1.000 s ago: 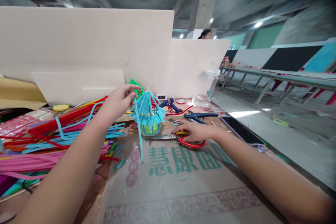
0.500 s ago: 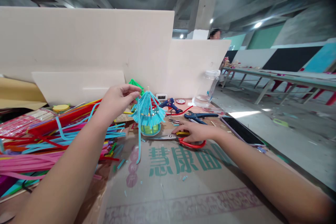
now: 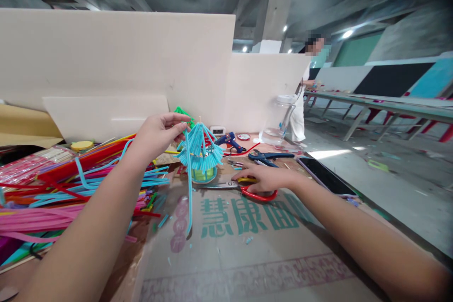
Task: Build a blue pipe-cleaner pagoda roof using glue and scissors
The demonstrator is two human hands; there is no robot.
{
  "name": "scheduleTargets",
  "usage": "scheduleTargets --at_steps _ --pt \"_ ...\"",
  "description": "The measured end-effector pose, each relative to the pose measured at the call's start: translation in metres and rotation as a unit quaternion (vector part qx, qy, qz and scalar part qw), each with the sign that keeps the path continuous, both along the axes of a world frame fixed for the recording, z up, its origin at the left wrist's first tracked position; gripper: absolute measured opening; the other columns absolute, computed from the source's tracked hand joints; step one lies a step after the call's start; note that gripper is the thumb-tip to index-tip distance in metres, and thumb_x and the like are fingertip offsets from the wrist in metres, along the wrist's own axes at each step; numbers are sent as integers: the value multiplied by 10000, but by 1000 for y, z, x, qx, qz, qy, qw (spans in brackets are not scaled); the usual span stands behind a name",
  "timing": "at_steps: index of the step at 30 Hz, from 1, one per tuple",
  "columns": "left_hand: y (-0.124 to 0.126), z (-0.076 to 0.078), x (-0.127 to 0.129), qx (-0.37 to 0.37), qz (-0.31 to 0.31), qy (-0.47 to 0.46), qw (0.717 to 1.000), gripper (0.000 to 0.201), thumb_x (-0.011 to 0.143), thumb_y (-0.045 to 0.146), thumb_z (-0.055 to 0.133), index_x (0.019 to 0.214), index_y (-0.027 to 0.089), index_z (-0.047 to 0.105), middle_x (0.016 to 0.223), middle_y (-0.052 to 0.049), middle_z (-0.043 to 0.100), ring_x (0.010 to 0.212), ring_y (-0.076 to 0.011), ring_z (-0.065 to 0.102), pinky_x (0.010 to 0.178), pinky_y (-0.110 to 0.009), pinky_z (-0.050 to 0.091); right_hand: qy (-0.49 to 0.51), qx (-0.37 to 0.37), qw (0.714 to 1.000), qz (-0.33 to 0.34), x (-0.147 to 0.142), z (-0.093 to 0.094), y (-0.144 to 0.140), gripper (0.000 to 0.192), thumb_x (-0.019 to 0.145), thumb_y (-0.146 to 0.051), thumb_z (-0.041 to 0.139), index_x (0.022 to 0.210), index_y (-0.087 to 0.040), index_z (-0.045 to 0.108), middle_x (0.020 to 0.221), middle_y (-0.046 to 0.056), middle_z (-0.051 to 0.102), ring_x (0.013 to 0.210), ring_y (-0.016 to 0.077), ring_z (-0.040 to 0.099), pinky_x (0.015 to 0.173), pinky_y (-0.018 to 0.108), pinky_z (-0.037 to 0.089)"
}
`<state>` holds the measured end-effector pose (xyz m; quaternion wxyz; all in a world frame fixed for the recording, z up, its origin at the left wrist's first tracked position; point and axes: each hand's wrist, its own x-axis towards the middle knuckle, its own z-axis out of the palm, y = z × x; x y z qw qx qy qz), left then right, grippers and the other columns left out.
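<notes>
Head view shows your left hand (image 3: 157, 133) raised over the surface (image 3: 247, 255), its fingers (image 3: 179, 125) pinched shut on the top end of a blue straw (image 3: 188, 184) that hangs straight down, its lower end just above the cardboard. Just beside the straw stands a small model (image 3: 200, 153) with a roof of blue straw pieces and a green base. Your right hand (image 3: 264, 177) lies flat on the scissors (image 3: 240, 188), fingers loosely curled over the red and yellow handles; the blades point left toward the model. You do not appear to have the scissors lifted. Left of your arm lies a heap of coloured straws (image 3: 71, 188). Behind the model sit a glue gun (image 3: 230, 140), blue pliers (image 3: 271, 156) and a clear jar (image 3: 279, 118). A phone (image 3: 325, 175) lies near your right wrist. Far off, another person (image 3: 304, 99) stands by a long table (image 3: 382, 104).
</notes>
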<state>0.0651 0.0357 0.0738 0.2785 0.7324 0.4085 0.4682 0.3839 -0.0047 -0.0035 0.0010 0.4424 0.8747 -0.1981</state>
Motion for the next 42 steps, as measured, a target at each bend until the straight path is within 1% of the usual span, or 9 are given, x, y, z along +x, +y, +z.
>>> scheduleTargets --at_steps 4,8,11,16,24,27,35,38,42 --pt "1 -1 1 -33 -30 -20 999 464 728 462 711 1066 145 682 912 -71 735 700 -161 662 662 -291 546 28 27 998 -46 -6 11 -4 347 868 -375 563 1137 -210 707 1028 74 722 856 216 653 726 289 478" --pt "-1 -2 4 -48 -70 -42 996 441 725 448 730 1044 148 676 878 -55 732 727 -169 685 702 -310 570 185 114 968 -125 -35 15 -17 396 929 -484 470 911 -174 716 799 51 712 705 179 623 639 278 458" --pt "-4 -3 8 -55 -100 -40 993 411 750 436 721 1043 152 676 824 -43 726 711 -164 689 699 -308 578 306 73 940 -131 -65 13 -28 420 947 -504 437 868 -176 686 806 39 708 693 151 611 628 257 464" --pt "-10 -2 15 -69 -104 -41 991 384 730 397 741 1006 136 679 822 -47 723 704 -170 690 710 -330 592 407 -30 904 -126 -100 15 -23 397 877 -552 530 780 -178 624 710 10 661 568 119 549 539 250 450" --pt "-8 -3 16 -25 -103 -33 994 352 771 368 702 1032 133 672 880 -50 721 714 -150 670 690 -287 564 488 -58 860 -137 -126 21 0 290 783 -458 644 800 -175 583 670 3 650 450 81 479 418 210 366" --pt "-4 -6 14 23 -95 0 995 368 813 403 655 1081 150 669 918 -54 718 769 -163 666 701 -282 546 479 -42 866 -134 -123 18 -3 256 830 -437 600 790 -193 536 663 -4 658 456 82 485 428 204 361" --pt "15 -21 9 123 62 129 982 388 864 430 558 1109 153 675 1076 -91 708 985 -238 649 891 -363 501 341 137 920 -134 -97 19 -2 334 881 -410 503 637 -182 521 584 -28 507 538 96 437 517 239 321" --pt "25 -31 9 124 47 154 979 476 871 455 539 1237 160 610 1242 -113 646 1147 -261 594 995 -398 454 316 150 926 -140 -93 26 -1 344 873 -401 491 608 -182 491 553 -47 418 519 88 373 508 241 284" --pt "32 -38 9 86 -16 147 985 565 856 507 557 1307 167 549 1304 -107 615 1189 -249 577 1013 -386 454 305 171 926 -146 -88 33 0 337 866 -386 486 606 -174 512 564 -41 426 536 90 376 516 242 281"
